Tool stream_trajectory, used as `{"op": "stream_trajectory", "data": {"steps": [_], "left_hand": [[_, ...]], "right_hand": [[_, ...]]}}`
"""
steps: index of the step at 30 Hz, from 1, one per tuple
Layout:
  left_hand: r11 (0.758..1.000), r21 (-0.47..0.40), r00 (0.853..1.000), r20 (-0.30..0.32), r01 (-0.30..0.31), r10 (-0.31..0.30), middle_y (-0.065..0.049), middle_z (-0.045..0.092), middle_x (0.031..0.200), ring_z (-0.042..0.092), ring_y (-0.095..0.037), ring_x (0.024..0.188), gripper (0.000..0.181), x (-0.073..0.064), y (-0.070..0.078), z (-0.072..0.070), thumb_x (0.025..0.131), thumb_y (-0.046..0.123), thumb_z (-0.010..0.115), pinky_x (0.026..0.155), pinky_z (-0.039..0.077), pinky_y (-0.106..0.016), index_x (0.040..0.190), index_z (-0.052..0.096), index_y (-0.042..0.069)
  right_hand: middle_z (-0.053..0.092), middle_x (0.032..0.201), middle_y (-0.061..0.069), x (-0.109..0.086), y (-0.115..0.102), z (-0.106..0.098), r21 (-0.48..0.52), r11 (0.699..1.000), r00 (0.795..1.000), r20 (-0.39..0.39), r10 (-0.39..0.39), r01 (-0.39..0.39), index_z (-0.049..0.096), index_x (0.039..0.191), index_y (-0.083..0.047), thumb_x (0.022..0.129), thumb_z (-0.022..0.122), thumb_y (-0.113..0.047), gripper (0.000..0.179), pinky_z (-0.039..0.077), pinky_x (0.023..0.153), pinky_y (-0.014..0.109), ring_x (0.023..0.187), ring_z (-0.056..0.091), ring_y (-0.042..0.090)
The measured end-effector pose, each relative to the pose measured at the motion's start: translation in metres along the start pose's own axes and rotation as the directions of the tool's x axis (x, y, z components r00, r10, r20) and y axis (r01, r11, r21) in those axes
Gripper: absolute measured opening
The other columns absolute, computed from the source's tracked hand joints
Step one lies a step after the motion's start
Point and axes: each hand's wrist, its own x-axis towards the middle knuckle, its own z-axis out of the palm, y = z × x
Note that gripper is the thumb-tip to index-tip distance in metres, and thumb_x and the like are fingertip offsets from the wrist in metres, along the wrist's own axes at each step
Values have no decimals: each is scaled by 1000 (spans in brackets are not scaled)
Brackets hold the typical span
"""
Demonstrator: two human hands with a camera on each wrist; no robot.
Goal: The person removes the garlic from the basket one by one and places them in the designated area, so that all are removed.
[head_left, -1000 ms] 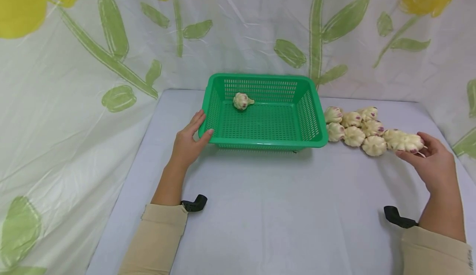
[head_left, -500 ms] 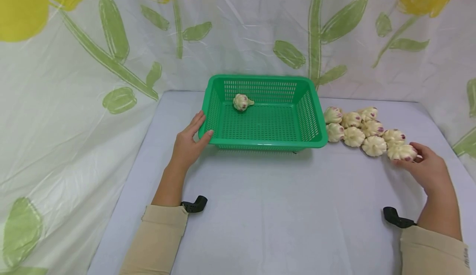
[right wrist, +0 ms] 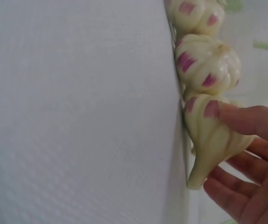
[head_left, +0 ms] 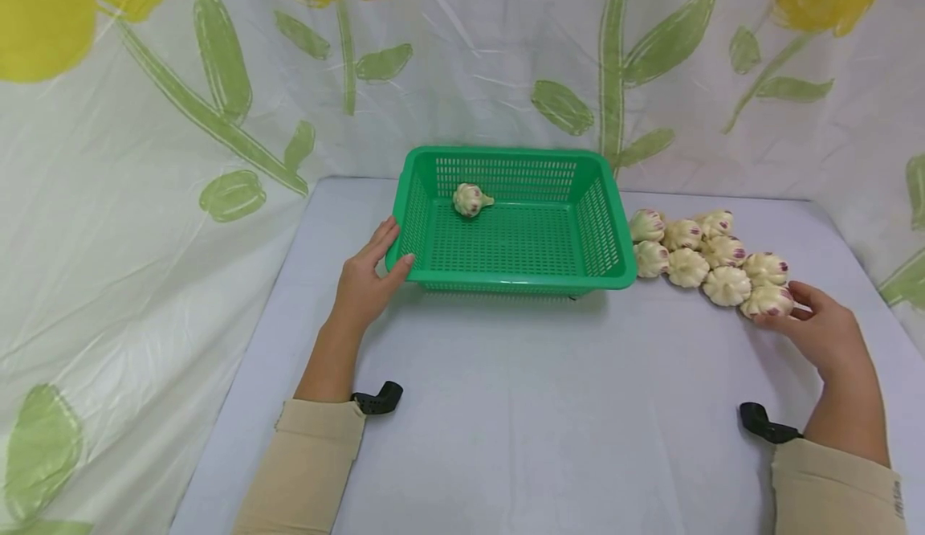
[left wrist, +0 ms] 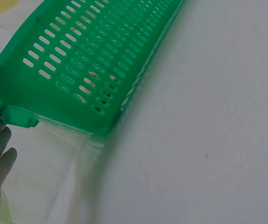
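My right hand (head_left: 827, 334) grips a garlic bulb (head_left: 768, 302), cream-coloured with purple streaks, at the near right end of a cluster of similar bulbs (head_left: 688, 267). In the right wrist view the thumb (right wrist: 255, 122) presses one side of the bulb and the fingers lie around the other, with its stem (right wrist: 200, 173) pointing toward the wrist. On the left, my left hand (head_left: 364, 278) holds the front left corner of a green basket (head_left: 506, 279), thumb over the rim, fingers outside. One garlic bulb (head_left: 468, 200) lies in the basket near its back left.
A white-covered table (head_left: 549, 406) bears everything. Behind and to the left hangs a pale sheet (head_left: 462, 77) painted with yellow flowers and green leaves. The bulb cluster starts close against the basket's right side. Black wrist devices (head_left: 379, 398) sit on both forearms.
My right hand has carried the garlic bulb left and nearer to me, from beside the rightmost bulb down to the front of the cluster. The left hand and basket have stayed still.
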Motion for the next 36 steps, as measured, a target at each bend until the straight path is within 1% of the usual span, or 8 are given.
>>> {"op": "stream_trajectory", "data": {"steps": [2,5,8,15,21,26,36], "left_hand": [[1000,-3,1000,0,-4,4,3,38,156,32,-13,146,61,0,0,0,97,38,61,116,34,-41,147,46,8],[1000,-3,1000,1,-8,8,2,38,156,32,-13,146,60,0,-1,0,97,38,61,116,34,-40,147,46,8],[1000,-1,1000,0,-9,9,4,38,156,32,-12,146,60,-1,-1,0,97,38,61,116,34,-39,147,46,8],[1000,3,1000,0,-6,6,3,38,156,32,-13,146,60,-1,-1,0,97,38,61,117,34,-40,147,46,9],[1000,3,1000,2,-4,4,3,38,156,32,-14,146,61,0,-1,0,97,38,61,116,34,-41,147,46,9],[1000,2,1000,6,-5,5,3,38,157,31,-14,147,61,0,-1,0,97,38,61,116,34,-41,147,45,9],[1000,9,1000,9,-3,3,3,38,156,31,-14,147,60,0,1,-1,97,38,61,117,33,-40,147,46,8]], "right_hand": [[13,159,31,0,1,1,11,1000,1000,9,11,-11,4,157,-7,87,63,-61,106,30,98,76,137,23,59],[15,157,34,0,1,1,12,1000,999,16,28,-28,5,158,-10,83,64,-66,110,30,98,76,137,23,59],[16,156,36,0,0,1,16,999,999,23,37,-37,5,158,-12,82,64,-68,111,30,97,76,136,23,60],[22,151,40,-2,-2,0,-14,1000,1000,23,-8,8,8,157,-8,90,62,-57,99,33,95,75,132,26,60],[20,153,39,-2,-3,0,-11,1000,1000,23,9,-8,7,157,-9,90,61,-58,100,32,96,75,133,25,61],[21,152,40,-1,-3,0,-22,1000,1000,19,-4,4,7,157,-8,90,61,-58,100,32,96,75,133,26,61],[21,152,40,-3,-4,0,-40,999,1000,15,4,-3,7,157,-8,89,60,-59,101,33,95,75,132,26,61]]}}
